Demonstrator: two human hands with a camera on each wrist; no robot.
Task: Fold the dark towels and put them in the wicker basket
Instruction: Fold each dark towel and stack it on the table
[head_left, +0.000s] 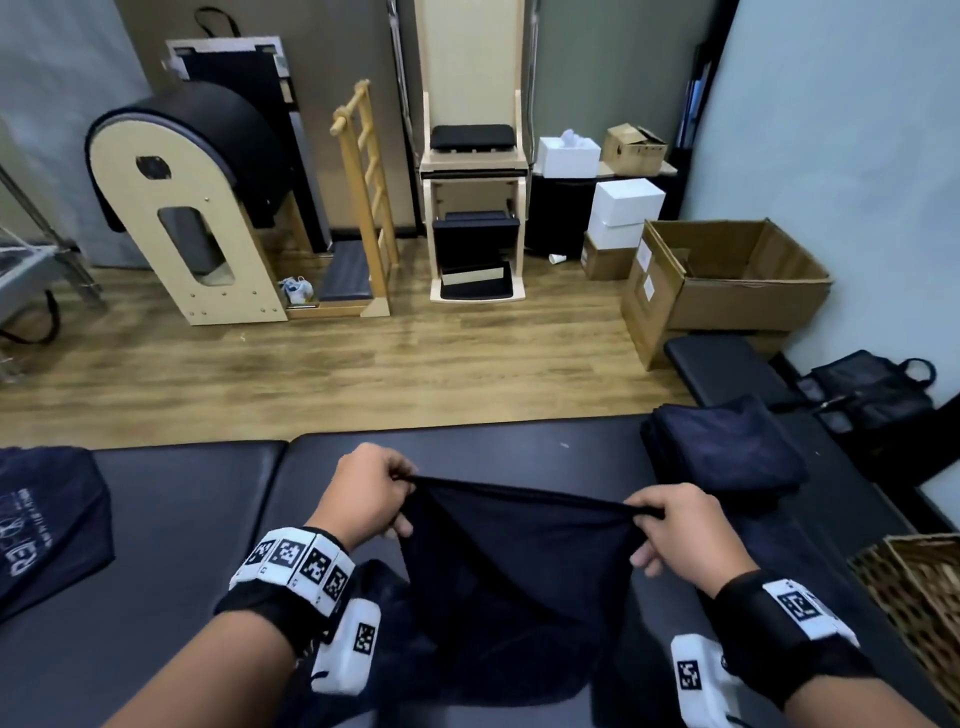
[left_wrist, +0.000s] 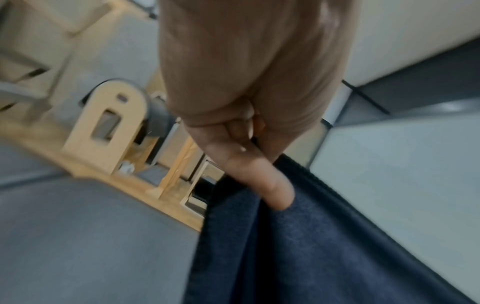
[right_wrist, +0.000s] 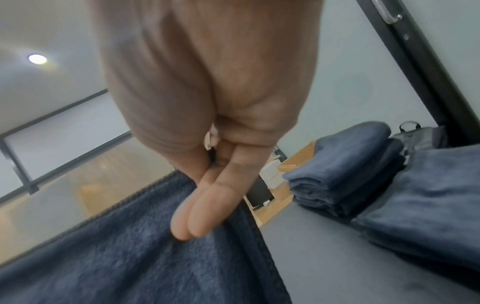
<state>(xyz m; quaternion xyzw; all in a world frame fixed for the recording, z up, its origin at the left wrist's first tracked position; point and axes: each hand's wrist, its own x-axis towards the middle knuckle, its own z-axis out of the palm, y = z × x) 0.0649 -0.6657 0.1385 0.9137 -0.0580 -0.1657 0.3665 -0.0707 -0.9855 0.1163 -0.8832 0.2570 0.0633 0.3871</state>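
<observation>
A dark cloth with pale printed lettering (head_left: 47, 525) lies at the far left of a black padded table (head_left: 171, 519), beside the spot where a person stands holding up a dark towel (head_left: 519, 561) by its top hem. The left hand (head_left: 366, 491) pinches the towel's left corner between thumb and curled fingers, and the left wrist view shows one finger (left_wrist: 257, 179) laid along the navy pile. The hem runs nearly taut, with a slight sag, across to the right hand (head_left: 675, 525), which pinches the opposite corner; two fingers (right_wrist: 205, 214) press flat on the cloth in the right wrist view. The towel hangs between the hands, lifted off the table along its top, its lower part trailing down onto the padding near the person. Farther right, toward the table's back edge, sits a stack of folded dark towels (head_left: 727, 447). The wicker basket (head_left: 914, 597) stands at the far right, beside the table edge and well apart from the held towel. Beyond the table, wooden exercise apparatus (head_left: 187, 208) and cardboard boxes (head_left: 727, 280) line the walls.
</observation>
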